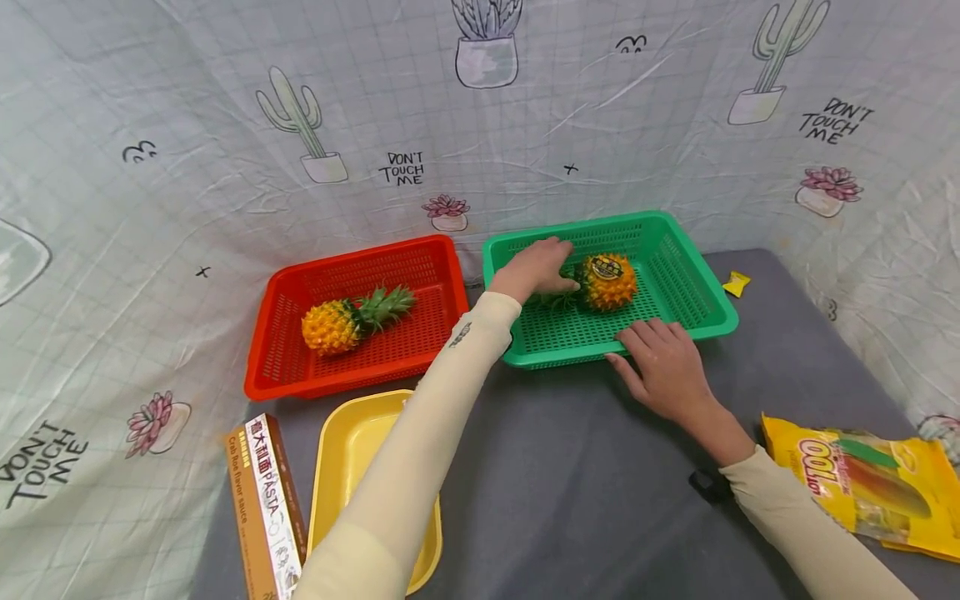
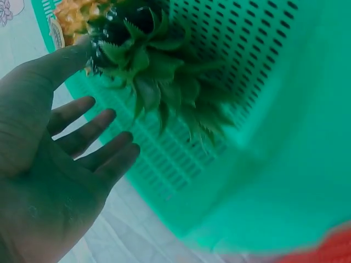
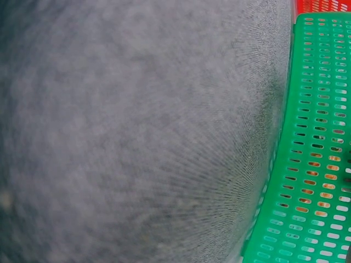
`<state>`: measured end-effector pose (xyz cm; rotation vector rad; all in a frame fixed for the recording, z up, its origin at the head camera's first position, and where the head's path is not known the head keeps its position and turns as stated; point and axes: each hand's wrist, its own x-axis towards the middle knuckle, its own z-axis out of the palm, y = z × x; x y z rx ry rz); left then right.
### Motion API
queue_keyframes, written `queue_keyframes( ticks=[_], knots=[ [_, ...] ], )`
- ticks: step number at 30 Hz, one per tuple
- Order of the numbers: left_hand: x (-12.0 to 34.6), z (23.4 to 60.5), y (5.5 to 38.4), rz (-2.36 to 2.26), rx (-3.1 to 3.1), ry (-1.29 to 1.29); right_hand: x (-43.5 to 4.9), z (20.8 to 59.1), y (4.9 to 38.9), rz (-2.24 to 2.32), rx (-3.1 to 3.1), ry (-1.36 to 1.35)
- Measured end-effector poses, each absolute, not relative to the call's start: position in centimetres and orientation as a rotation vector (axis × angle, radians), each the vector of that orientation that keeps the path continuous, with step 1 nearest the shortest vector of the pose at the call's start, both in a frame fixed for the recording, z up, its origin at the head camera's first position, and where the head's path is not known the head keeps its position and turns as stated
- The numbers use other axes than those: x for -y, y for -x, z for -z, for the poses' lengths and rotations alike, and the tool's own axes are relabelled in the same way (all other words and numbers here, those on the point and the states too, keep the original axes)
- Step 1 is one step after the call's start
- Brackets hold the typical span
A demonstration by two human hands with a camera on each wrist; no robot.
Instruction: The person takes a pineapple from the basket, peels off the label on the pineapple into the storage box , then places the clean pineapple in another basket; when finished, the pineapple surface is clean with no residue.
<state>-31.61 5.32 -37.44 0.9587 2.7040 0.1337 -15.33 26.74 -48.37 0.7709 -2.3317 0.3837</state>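
Looking along the edges first, we see the green basket (image 1: 678, 279) set against the backdrop at the far side of the grey table (image 1: 570, 467), its left wall just beside the red basket (image 1: 288, 333), which holds a second pineapple (image 1: 348, 321). To the green basket's right, a small yellow packet (image 1: 737, 283) lies near the rim; bare grey cloth stretches in front of it. Nearer us, a yellow tray (image 1: 341, 467) and a pasta box (image 1: 264, 500) sit left, and a yellow snack bag (image 1: 870, 483) lies right, well apart from the baskets.

Our left hand (image 1: 536, 268) reaches into the green basket, fingers straight and relaxed, gripping nothing; the left wrist view shows its thumb touching the pineapple (image 1: 606, 282) near the base of the leafy crown, which lies on its side on the basket floor. Our right hand (image 1: 663, 367) rests palm down, fingers straight and spread, its fingertips on the basket's front rim, holding nothing
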Motion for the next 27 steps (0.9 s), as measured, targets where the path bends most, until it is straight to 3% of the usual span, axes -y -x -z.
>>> queue_keyframes(
  ticks=[27],
  knots=[
    [-7.3,40.1,30.6,0.03,-2.695,-0.942,-27.0,48.3,15.3,-0.389,2.28,-0.789]
  ],
)
